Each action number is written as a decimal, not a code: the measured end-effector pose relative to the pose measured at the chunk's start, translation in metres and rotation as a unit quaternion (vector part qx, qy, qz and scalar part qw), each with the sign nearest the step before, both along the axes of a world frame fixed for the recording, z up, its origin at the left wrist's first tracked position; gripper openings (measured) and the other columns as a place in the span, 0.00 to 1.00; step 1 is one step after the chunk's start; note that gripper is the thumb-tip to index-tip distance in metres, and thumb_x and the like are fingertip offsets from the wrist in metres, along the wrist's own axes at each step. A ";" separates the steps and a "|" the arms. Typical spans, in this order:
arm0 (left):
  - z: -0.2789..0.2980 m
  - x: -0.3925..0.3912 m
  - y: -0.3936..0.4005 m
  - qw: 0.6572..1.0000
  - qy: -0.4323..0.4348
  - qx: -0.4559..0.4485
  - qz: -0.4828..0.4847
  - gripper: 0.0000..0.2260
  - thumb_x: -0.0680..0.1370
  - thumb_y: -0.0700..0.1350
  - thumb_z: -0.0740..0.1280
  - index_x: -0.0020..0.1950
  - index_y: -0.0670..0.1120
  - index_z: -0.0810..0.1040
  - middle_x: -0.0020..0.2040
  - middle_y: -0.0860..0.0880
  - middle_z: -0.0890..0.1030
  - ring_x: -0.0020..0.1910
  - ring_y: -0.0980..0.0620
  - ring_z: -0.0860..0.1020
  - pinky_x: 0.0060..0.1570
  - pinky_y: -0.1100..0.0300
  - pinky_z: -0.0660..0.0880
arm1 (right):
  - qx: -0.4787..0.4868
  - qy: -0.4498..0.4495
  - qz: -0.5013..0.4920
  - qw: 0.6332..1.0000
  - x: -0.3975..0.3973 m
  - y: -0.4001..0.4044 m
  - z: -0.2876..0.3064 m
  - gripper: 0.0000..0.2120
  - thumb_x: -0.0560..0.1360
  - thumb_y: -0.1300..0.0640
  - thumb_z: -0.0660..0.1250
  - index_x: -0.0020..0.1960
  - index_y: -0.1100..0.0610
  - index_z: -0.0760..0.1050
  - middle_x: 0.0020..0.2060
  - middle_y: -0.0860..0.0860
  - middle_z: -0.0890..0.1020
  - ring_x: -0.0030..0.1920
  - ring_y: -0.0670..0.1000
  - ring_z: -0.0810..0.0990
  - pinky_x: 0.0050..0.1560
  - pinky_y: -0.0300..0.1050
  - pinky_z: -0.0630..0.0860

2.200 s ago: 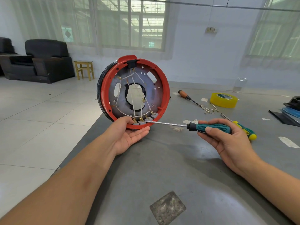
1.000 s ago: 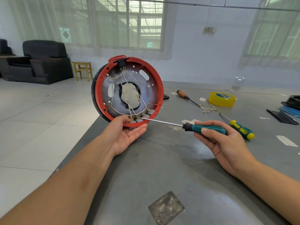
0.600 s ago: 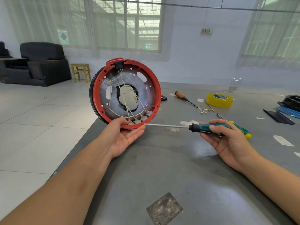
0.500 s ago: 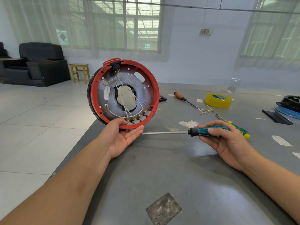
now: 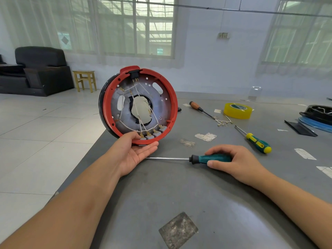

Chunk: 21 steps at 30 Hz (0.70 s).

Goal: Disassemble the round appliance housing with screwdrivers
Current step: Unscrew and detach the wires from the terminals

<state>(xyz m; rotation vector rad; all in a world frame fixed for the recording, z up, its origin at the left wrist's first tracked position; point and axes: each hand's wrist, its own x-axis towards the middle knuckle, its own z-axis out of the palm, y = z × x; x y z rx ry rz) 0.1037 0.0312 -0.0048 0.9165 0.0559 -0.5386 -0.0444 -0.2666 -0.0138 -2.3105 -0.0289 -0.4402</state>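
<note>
The round housing [image 5: 162, 105] stands on edge at the table's left edge, with a red rim, a grey inner plate, a centre hole, white wires and brass terminals along the bottom. My left hand [image 5: 133, 155] holds its lower rim, thumb inside and fingers beneath. A teal-handled screwdriver [image 5: 203, 158] lies flat on the grey table [image 5: 179, 191], its tip pointing left toward my left palm. My right hand [image 5: 239, 162] lies over its handle, fingers curled over the top and thumb on the near side.
Farther back on the table lie an orange-handled screwdriver [image 5: 195, 105], loose white wires [image 5: 222, 122], a yellow tape roll [image 5: 237, 110] and a green-and-yellow screwdriver [image 5: 257, 142]. Black and blue parts [image 5: 316, 116] sit at the right edge. The table's left edge drops to tiled floor.
The teal screwdriver's tip left the terminals at the housing's bottom. My right hand lowered the tool until it lies flat on the table. My left hand kept hold of the housing.
</note>
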 end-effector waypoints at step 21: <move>0.001 -0.007 -0.005 0.999 -0.023 0.041 -0.023 0.14 0.80 0.34 0.58 0.63 0.31 0.77 0.54 0.31 0.86 0.49 0.36 0.88 0.45 0.45 0.87 | -0.278 -0.234 -0.110 0.925 0.078 0.135 0.005 0.11 0.79 0.48 0.66 0.54 0.52 0.83 0.48 0.48 0.83 0.49 0.54 0.81 0.50 0.51 0.75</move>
